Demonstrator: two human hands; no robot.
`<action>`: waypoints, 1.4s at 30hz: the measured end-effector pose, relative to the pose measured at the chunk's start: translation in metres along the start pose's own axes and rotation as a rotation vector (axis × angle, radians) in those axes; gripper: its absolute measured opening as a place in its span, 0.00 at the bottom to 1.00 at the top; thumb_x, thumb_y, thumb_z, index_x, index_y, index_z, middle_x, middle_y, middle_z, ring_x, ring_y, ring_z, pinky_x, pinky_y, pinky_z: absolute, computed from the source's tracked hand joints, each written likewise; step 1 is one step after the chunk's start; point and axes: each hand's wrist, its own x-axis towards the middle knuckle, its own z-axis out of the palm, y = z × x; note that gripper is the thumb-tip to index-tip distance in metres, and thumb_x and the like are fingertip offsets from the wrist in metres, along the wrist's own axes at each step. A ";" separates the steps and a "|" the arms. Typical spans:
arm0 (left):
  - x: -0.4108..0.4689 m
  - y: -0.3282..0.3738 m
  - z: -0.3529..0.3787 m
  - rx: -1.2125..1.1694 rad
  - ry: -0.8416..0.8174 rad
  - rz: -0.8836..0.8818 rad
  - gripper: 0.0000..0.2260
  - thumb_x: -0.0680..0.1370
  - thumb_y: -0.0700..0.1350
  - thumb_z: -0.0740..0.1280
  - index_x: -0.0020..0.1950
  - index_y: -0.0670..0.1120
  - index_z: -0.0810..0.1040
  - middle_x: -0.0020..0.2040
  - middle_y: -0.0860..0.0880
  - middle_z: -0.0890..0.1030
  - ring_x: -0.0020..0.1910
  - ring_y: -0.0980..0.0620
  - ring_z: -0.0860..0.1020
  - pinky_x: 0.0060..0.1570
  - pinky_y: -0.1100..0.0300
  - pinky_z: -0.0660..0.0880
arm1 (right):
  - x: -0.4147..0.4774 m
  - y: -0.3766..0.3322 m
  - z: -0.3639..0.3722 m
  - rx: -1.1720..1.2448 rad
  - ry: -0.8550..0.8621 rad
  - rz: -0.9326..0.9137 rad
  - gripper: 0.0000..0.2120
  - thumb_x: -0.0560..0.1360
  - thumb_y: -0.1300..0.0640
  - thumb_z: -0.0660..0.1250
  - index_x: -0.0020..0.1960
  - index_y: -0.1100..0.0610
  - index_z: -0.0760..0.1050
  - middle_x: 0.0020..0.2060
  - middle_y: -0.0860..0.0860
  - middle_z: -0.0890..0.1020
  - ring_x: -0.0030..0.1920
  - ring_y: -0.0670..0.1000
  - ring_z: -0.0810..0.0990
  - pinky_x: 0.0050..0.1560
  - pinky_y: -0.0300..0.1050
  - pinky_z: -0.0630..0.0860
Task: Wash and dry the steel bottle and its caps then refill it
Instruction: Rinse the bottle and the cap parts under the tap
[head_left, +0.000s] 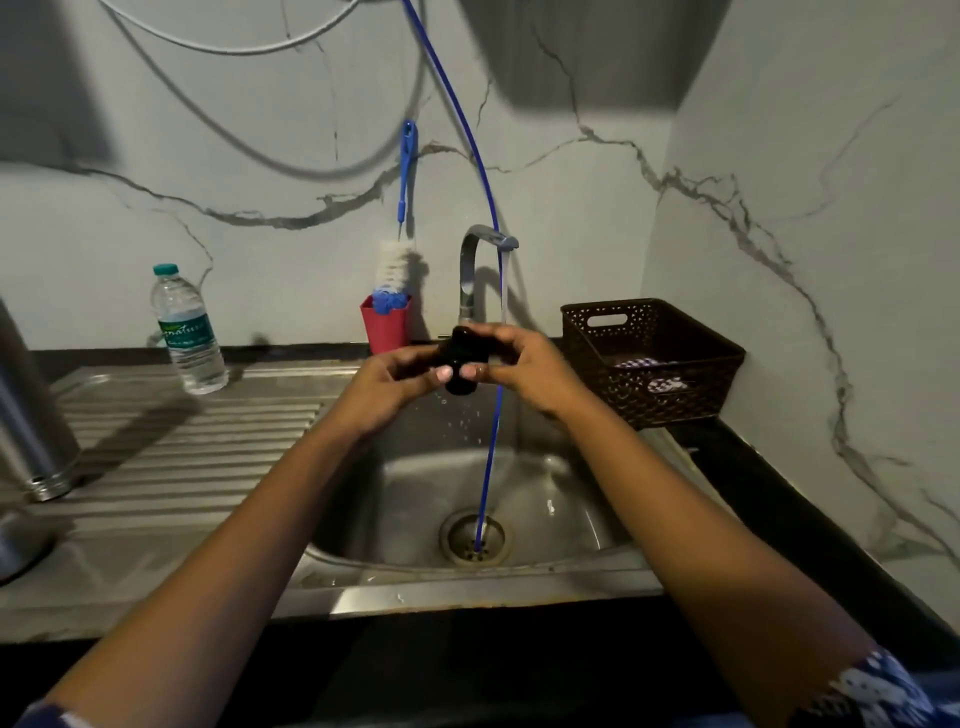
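A black cap (464, 358) is held over the sink basin (410, 499) under the running tap (480, 260). My left hand (387, 384) grips it from the left and my right hand (524, 371) from the right, both thumbs pressed on its near side. Water drips from the cap into the basin. The steel bottle (31, 415) stands at the far left on the draining board (171, 441), partly cut off by the frame edge. A steel piece (18, 540) lies near it at the left edge.
A plastic water bottle (188, 330) stands at the back of the draining board. A red cup (385, 325) with a bottle brush sits behind the sink. A dark basket (649, 358) with a cloth is on the right counter. A blue tube (488, 415) hangs into the drain.
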 end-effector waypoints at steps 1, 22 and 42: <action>0.002 0.001 -0.002 0.019 0.021 0.016 0.16 0.74 0.42 0.70 0.61 0.50 0.78 0.55 0.53 0.83 0.54 0.61 0.79 0.56 0.67 0.73 | -0.002 -0.002 0.002 -0.018 0.031 -0.033 0.27 0.67 0.64 0.74 0.65 0.55 0.74 0.58 0.49 0.79 0.59 0.44 0.75 0.64 0.39 0.70; -0.020 -0.030 0.007 0.022 -0.156 -0.506 0.11 0.80 0.51 0.62 0.59 0.49 0.76 0.43 0.45 0.84 0.34 0.51 0.81 0.30 0.61 0.74 | -0.022 0.031 0.028 -0.166 -0.050 0.189 0.21 0.70 0.63 0.73 0.62 0.61 0.74 0.54 0.53 0.80 0.55 0.49 0.78 0.54 0.39 0.73; -0.013 0.012 0.012 -0.117 0.030 -0.180 0.24 0.71 0.33 0.71 0.67 0.43 0.75 0.46 0.54 0.85 0.44 0.60 0.81 0.41 0.69 0.76 | -0.010 -0.012 -0.004 0.001 -0.168 0.270 0.26 0.70 0.63 0.72 0.66 0.60 0.70 0.55 0.56 0.80 0.55 0.51 0.79 0.59 0.47 0.75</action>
